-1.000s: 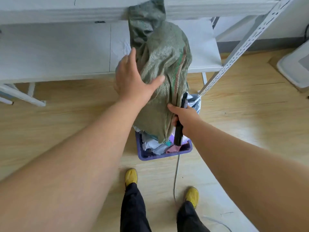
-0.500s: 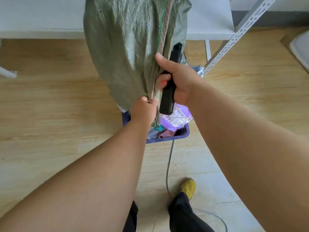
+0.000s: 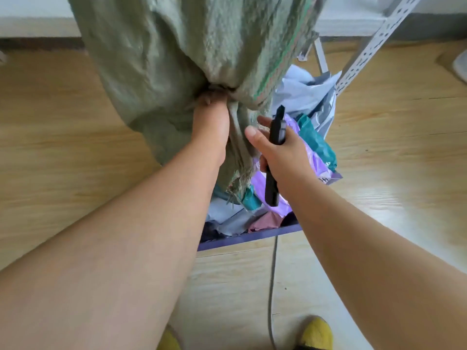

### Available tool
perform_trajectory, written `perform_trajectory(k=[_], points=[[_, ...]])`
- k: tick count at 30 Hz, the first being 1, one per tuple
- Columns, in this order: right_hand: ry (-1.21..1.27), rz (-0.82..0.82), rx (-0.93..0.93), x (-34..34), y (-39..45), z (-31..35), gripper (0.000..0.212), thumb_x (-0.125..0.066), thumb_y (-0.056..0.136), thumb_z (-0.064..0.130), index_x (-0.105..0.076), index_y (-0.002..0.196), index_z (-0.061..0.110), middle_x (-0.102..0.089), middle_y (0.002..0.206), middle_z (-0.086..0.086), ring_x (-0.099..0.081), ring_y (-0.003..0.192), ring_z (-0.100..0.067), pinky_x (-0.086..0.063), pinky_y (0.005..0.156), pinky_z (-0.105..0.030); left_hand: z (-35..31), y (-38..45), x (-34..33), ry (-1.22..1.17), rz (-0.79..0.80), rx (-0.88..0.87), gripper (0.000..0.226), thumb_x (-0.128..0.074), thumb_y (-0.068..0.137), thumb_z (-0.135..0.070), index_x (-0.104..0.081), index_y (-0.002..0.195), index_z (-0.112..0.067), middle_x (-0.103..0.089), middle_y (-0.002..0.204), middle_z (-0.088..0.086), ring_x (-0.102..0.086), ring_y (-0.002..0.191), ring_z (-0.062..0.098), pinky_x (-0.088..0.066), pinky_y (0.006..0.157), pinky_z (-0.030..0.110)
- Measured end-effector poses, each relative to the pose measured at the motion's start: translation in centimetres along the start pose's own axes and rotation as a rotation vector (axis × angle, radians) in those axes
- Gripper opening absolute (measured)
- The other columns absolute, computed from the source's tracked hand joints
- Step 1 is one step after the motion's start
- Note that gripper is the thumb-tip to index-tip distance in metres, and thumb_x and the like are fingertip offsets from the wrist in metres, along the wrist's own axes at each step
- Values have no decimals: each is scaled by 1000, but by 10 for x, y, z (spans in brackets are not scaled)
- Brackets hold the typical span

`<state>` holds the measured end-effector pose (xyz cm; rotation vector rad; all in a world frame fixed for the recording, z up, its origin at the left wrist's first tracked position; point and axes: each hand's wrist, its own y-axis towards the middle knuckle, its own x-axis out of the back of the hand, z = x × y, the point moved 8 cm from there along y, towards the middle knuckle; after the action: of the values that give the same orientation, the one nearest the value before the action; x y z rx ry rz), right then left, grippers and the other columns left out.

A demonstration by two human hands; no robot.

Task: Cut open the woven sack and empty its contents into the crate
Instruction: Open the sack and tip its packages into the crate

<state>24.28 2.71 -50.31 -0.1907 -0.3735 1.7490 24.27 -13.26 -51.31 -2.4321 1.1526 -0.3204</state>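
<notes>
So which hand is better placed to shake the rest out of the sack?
Left. The left hand already grips the bunched sack above the crate; the right hand is occupied holding the black cutter.

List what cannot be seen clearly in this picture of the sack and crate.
Head view:
- Top of the woven sack: cut off by the upper edge.
- Left hand fingers: buried in sack fabric.
- Crate far side: hidden under packages and sack.
- Black tool blade: not discernible.
</notes>
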Motion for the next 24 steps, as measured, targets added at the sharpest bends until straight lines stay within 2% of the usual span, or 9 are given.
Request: perform_trajectory(k=[3, 9, 11, 13, 15, 17, 19, 21, 24], points=[[-20, -9, 65, -8, 24, 5, 41, -78, 80, 25, -60, 117, 18, -69, 85, 0, -46, 37, -4, -41, 43, -17, -16, 10, -13, 69, 71, -65, 48, -51, 83, -53, -60, 118, -21, -66, 115, 2, -63, 104, 26, -48, 96, 44], [-336, -169, 132, 7, 61, 5, 23, -77, 70, 16, -58, 81, 12, -55, 61, -5, -51, 55, -24, -43, 62, -33, -31, 33, -28, 115, 187, -124, 67, -45, 82, -70, -53, 132, -27, -60, 129, -3, -58, 113, 21, -43, 99, 43], [-473, -114, 116, 5, 58, -7, 25, -80, 71, 25, -64, 80, 9, -52, 54, -5, -47, 48, -22, -41, 59, -31, -26, 40, -26, 81, 201, -138, 62, -45, 84, -69, -54, 130, -28, -60, 127, -6, -58, 110, 16, -44, 88, 34], [-577, -70, 94, -2, 51, -21, 33, -82, 69, 34, -62, 80, 10, -52, 58, -4, -48, 55, -22, -41, 59, -29, -19, 44, -17, 9, 200, -125, 54, -48, 85, -65, -56, 123, -27, -62, 120, -9, -60, 101, 10, -46, 75, 27], [-675, -76, 123, -9, 47, -29, 39, -82, 69, 38, -53, 77, 14, -51, 66, 0, -50, 67, -23, -35, 53, -28, -15, 43, -11, -25, 242, -131, 49, -50, 87, -62, -52, 125, -31, -60, 124, -10, -57, 104, 8, -49, 86, 32], [-723, -121, 196, -17, 49, -29, 32, -79, 70, 32, -52, 78, 17, -52, 70, 1, -53, 74, -25, -31, 51, -29, -13, 43, -12, 26, 316, -171, 57, -51, 87, -61, -44, 136, -31, -53, 135, -9, -51, 117, 9, -40, 103, 38], [-688, -123, 255, -23, 55, -28, 21, -76, 70, 23, -55, 73, 20, -54, 65, 3, -56, 70, -23, -34, 51, -27, -12, 42, -12, 151, 337, -250, 62, -58, 86, -57, -43, 139, -27, -54, 135, -8, -52, 117, 9, -40, 105, 36], [-493, -94, 219, -19, 62, -33, 20, -78, 68, 16, -58, 67, 18, -54, 55, 6, -52, 52, -15, -36, 47, -25, -8, 41, -2, 374, 175, -336, 68, -67, 78, -54, -47, 136, -24, -54, 133, -2, -55, 113, 13, -45, 97, 30], [-142, 15, 110, -11, 71, -43, 22, -81, 71, 5, -62, 71, 17, -54, 50, 2, -43, 36, -9, -39, 41, -21, 9, 16, 24, 542, -284, -421, 65, -68, 69, -57, -52, 124, -26, -48, 125, 3, -49, 118, 25, -44, 97, 37]])
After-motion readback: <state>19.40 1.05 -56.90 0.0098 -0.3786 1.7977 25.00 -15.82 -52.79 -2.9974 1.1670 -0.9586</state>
